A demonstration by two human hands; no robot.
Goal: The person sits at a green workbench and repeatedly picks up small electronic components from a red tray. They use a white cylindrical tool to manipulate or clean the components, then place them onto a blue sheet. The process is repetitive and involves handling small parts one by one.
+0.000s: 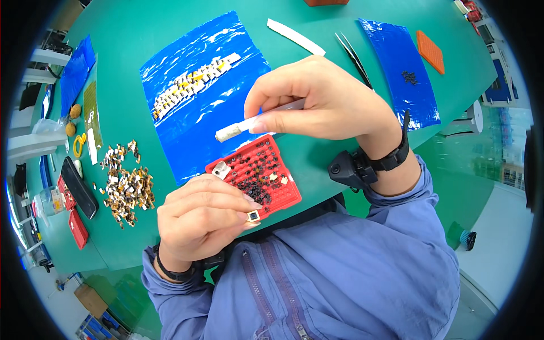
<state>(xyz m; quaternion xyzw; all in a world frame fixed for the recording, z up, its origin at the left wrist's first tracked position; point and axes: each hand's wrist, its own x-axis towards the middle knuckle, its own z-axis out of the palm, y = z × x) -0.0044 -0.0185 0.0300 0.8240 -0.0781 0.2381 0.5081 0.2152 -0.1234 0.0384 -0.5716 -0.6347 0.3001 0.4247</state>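
Note:
My left hand (198, 218) pinches a small square gold-and-white part with a dark centre (253, 216) between thumb and fingertips, just over the near edge of a red tray (292, 195). Small black round pieces (255, 190) sit in the tray, some in rows and some heaped, along with a few pale square bits. Above the tray's far edge, my right hand (317, 102) grips a white pen-like stick (243, 127), its thick, mottled end pointing left. That stick is apart from the square part. A small whitish piece (221, 170) lies at the tray's left corner.
A blue sheet (170, 141) bears a row of white-and-yellow parts. Left of it is a pile of small parts (127, 192). Tweezers (354, 59), a white strip (294, 37), a second blue sheet (405, 105) with black pieces and an orange block (430, 52) lie beyond my right hand.

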